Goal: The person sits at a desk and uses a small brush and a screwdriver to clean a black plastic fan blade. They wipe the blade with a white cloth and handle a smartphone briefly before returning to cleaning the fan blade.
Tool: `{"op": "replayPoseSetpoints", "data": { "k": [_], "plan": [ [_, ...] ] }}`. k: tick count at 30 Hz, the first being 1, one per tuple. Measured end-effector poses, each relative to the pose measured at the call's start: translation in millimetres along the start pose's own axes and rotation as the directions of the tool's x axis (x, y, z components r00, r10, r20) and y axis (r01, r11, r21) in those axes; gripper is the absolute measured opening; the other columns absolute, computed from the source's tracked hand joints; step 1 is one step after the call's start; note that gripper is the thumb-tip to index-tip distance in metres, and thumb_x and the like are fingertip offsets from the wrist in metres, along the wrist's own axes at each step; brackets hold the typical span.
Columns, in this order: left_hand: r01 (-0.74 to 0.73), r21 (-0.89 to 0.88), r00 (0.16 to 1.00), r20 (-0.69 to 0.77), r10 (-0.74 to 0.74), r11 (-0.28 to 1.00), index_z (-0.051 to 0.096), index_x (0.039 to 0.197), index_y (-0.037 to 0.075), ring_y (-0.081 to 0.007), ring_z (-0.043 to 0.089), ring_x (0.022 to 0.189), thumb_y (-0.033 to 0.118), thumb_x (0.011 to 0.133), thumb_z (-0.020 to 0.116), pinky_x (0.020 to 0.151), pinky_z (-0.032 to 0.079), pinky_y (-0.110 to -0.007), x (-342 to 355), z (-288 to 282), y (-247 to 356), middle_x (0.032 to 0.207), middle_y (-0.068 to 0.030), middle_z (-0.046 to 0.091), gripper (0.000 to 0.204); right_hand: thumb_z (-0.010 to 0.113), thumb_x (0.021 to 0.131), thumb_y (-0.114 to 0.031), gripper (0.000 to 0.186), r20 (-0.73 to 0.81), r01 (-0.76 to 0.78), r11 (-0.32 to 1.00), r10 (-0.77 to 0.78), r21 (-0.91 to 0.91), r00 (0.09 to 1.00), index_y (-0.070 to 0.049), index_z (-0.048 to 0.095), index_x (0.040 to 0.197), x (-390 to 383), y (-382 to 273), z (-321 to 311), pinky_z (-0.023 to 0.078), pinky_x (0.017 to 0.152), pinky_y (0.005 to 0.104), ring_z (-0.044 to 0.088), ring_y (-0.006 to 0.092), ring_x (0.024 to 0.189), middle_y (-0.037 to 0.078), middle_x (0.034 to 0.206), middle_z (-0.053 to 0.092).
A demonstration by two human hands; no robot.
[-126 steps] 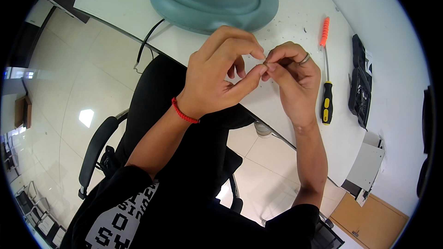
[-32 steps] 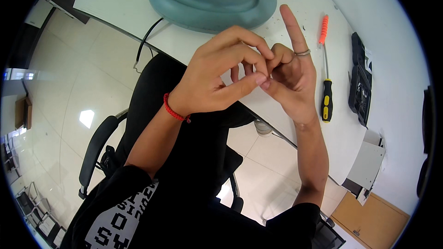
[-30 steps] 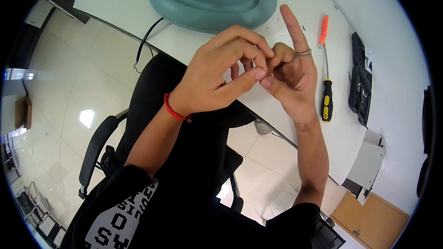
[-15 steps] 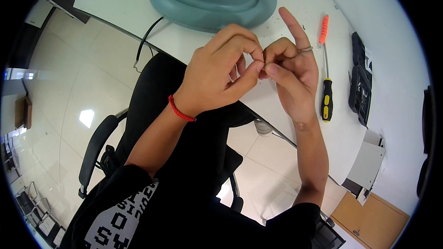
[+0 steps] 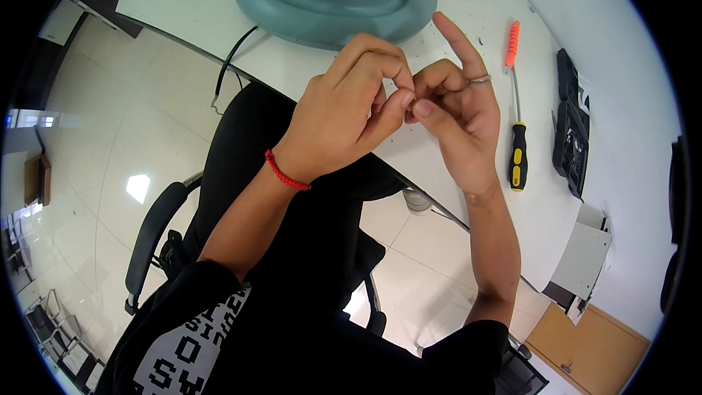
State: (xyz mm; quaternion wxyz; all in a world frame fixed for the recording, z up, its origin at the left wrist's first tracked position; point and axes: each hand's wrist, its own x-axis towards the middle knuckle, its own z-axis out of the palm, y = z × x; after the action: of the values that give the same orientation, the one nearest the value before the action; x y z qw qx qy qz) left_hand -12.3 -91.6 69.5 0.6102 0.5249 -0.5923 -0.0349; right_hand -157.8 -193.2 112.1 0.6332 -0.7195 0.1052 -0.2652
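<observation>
My left hand (image 5: 344,113), with a red cord bracelet (image 5: 287,172) on its wrist, is curled with thumb and fingertips pinched together. My right hand (image 5: 461,124) meets it fingertip to fingertip above the front edge of the white table (image 5: 183,0). The right thumb and middle fingers pinch too, while the forefinger, wearing a ring (image 5: 479,79), points straight up. Both hands grip a tiny part that is almost wholly hidden by the fingertips; I cannot tell what it is.
A round teal appliance base (image 5: 329,11) stands at the back of the table, with a black cable (image 5: 227,73) hanging off the edge. A screwdriver (image 5: 517,146) with a black-and-yellow handle lies to the right, beside a black tool case (image 5: 570,132). A black office chair (image 5: 153,227) is under me.
Both hands stayed joined at the fingertips in the same spot. My right forefinger, curled four seconds ago, has lifted and now points straight up.
</observation>
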Motion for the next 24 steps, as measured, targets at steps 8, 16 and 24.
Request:
{"op": "replayPoseSetpoints", "data": {
  "k": [8, 16, 24],
  "plan": [
    [-0.015, -0.045, 0.995, -0.097, 0.01, 0.999, 0.055, 0.1, 0.004, -0.0122, 0.057, 0.056, 0.006, 0.087, 0.071, 0.048, 0.045, -0.025, -0.2, 3.7, -3.2, 0.107, -0.0083, 0.06, 0.02, 0.061, 0.081, 0.008, 0.074, 0.017, 0.128, 0.92, -0.131, -0.371, 0.991, -0.001, 0.039, 0.151, -1.0, 5.2, 0.0, 0.047, 0.077, 0.0259, 0.055, 0.0113, 0.08, 0.003, 0.088, 0.058],
    [-0.021, -0.057, 0.987, -0.161, 0.012, 0.998, 0.059, 0.1, 0.003, -0.0082, 0.056, 0.061, 0.005, 0.09, 0.068, 0.05, 0.045, -0.022, -2.5, 1.1, -5.3, 0.107, -0.0085, 0.061, 0.014, 0.063, 0.072, 0.005, 0.082, 0.127, 0.218, 0.751, -0.178, -0.623, 0.976, -0.005, 0.043, 0.15, 2.4, -0.7, 7.8, 0.047, 0.08, 0.0289, 0.054, 0.0223, 0.087, 0.009, 0.099, 0.055],
    [-0.029, -0.029, 0.99, -0.142, 0.025, 0.999, 0.058, 0.102, 0.0, -0.0067, 0.058, 0.069, 0.0, 0.092, 0.063, 0.054, 0.048, -0.019, -2.3, 1.9, -2.0, 0.112, -0.0112, 0.059, 0.011, 0.068, 0.07, -0.002, 0.089, 0.174, 0.271, 0.651, -0.211, -0.709, 0.962, -0.006, 0.037, 0.154, 0.3, 5.7, 7.1, 0.038, 0.1, 0.0389, 0.041, 0.0336, 0.118, 0.018, 0.136, 0.042]
  ]
}}
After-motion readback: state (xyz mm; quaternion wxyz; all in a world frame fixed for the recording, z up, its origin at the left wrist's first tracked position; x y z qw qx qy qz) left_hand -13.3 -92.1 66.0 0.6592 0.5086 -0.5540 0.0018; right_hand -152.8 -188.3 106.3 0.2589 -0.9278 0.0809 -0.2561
